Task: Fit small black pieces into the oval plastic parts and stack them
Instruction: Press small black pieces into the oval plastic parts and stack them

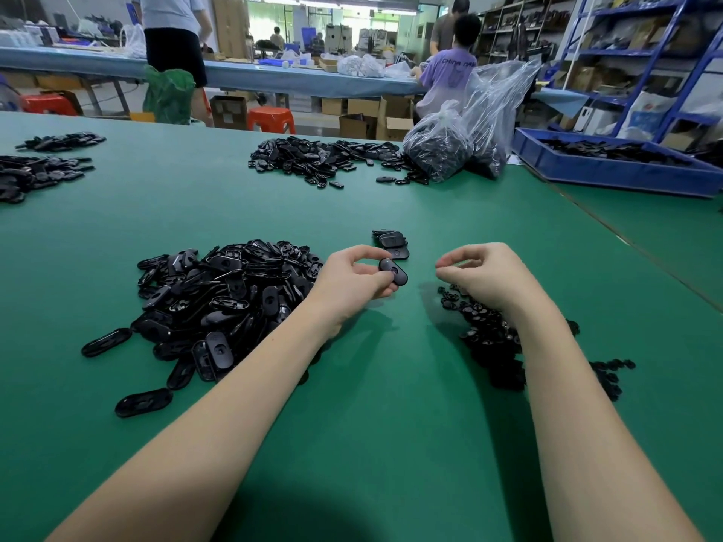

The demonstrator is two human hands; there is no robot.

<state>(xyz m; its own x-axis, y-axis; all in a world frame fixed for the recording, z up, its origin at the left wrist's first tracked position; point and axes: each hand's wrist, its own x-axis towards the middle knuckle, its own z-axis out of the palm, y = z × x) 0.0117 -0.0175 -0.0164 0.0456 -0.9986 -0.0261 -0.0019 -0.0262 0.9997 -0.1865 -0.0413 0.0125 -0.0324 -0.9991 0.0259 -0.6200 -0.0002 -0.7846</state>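
Your right hand (475, 273) curls its fingertips together, but whether they pinch a small black piece is too small to tell. Your right forearm covers much of the heap of small black pieces (493, 338) beneath it. Your left hand (352, 279) hides part of the oval part (393, 271) it pinches. The short stack of oval parts (389, 242) behind is too dark to count. The picture's left edge cuts off the far pile (35, 176), and the blue tray (610, 170) runs off the right.
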